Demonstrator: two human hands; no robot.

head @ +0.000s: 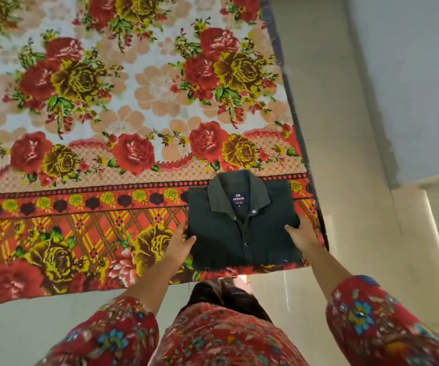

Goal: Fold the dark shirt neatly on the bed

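The dark green shirt (242,225) lies folded into a compact rectangle at the near right corner of the bed (86,228). Its collar points away from me and a navy label shows inside it. The button placket runs down the middle. My left hand (181,243) holds the shirt's left edge, thumb on top and fingers tucked under the fabric. My right hand (301,233) holds the right edge the same way, thumb lying on the cloth. Both hands are blurred.
A floral bedspread in red, yellow and peach covers the bed. The bed's right edge (310,165) runs along a pale tiled floor (345,128). My red patterned sleeves and clothing fill the bottom of the view, with floor on both sides.
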